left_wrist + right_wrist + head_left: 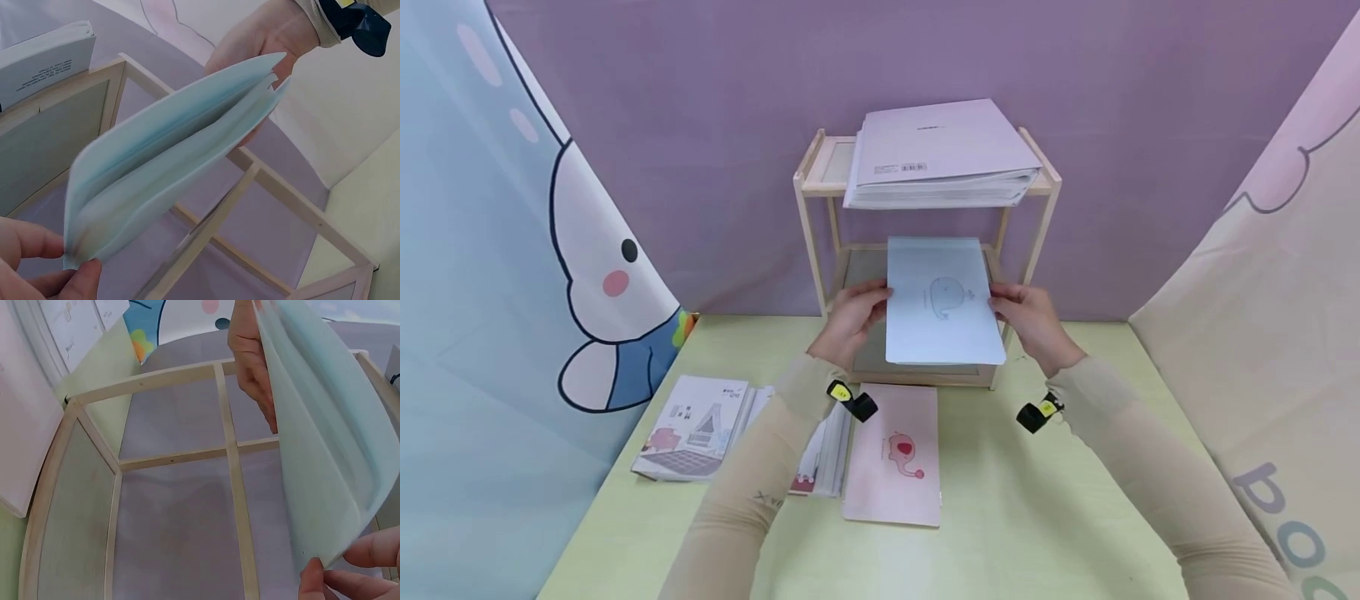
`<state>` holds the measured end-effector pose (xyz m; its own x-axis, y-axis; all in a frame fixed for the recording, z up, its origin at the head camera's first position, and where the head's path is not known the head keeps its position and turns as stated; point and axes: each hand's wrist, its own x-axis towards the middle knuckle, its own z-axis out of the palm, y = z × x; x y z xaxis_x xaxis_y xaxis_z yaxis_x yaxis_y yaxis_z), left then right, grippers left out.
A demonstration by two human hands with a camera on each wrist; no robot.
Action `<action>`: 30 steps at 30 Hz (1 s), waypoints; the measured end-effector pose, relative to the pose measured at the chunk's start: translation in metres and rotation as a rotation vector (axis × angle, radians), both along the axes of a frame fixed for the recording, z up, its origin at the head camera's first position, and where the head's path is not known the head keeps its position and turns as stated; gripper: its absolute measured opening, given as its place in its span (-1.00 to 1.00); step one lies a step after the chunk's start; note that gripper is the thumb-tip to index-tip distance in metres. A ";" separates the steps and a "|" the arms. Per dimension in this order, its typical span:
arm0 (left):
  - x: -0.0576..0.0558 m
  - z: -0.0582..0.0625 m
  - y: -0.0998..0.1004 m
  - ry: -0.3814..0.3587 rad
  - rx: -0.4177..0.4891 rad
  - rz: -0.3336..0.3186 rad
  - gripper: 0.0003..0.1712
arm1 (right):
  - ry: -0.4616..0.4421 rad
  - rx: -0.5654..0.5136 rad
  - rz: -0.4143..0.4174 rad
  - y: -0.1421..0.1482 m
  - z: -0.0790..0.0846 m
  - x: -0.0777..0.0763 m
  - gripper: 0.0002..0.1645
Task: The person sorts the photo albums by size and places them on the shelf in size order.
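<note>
Left fingers [871, 292] and right fingers [1009, 292] pinch, both arms [741, 492] reaching forward.

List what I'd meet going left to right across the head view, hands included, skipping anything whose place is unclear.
White-covered book → left hand → light-blue notebook → right hand.

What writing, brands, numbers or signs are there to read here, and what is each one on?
"o": on the right curtain, between a tilted letter, perhaps b or p, and one cut off.
Barcode and print on the lilac book: too small to read.
Print on the leftmost white book: too small.
Faint lines on the blue notebook and pink notebook: too small.
Left sleeve lettering: unclear.
Yellow wrist labels: too small.
</note>
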<state>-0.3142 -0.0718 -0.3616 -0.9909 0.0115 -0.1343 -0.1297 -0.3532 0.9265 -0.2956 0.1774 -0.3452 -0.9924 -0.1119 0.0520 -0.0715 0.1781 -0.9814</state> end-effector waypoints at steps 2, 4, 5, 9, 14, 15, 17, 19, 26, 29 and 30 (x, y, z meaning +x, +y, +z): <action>-0.004 -0.001 0.002 0.004 0.005 0.019 -0.57 | 0.008 0.005 -0.015 -0.001 -0.001 -0.002 -0.52; -0.007 -0.001 0.004 0.006 -0.006 0.040 -0.59 | 0.011 0.008 -0.022 -0.002 -0.001 -0.005 -0.52; -0.008 -0.001 0.005 0.006 -0.015 0.051 -0.60 | 0.011 0.010 -0.023 -0.002 -0.001 -0.006 -0.52; -0.012 0.001 0.008 0.025 -0.058 0.084 -0.64 | 0.015 0.037 -0.021 -0.004 0.002 -0.011 -0.52; -0.015 0.003 0.011 0.068 -0.130 0.112 -0.64 | 0.056 0.079 -0.010 -0.007 0.005 -0.016 -0.51; -0.015 0.003 0.011 0.072 -0.141 0.118 -0.63 | 0.067 0.085 -0.004 -0.008 0.005 -0.016 -0.51; -0.017 0.003 0.012 0.080 -0.149 0.127 -0.63 | 0.091 0.102 0.010 -0.009 0.005 -0.017 -0.50; -0.019 0.003 0.012 0.088 -0.156 0.127 -0.63 | 0.110 0.116 0.013 -0.011 0.005 -0.019 -0.51; -0.025 0.002 0.012 0.120 -0.219 0.072 -0.58 | 0.087 0.185 -0.014 -0.017 0.011 -0.026 -0.52; -0.028 0.001 0.013 0.136 -0.241 0.049 -0.59 | 0.069 0.206 -0.031 -0.018 0.013 -0.028 -0.53; -0.029 0.001 0.013 0.141 -0.248 0.044 -0.59 | 0.061 0.212 -0.039 -0.018 0.013 -0.030 -0.53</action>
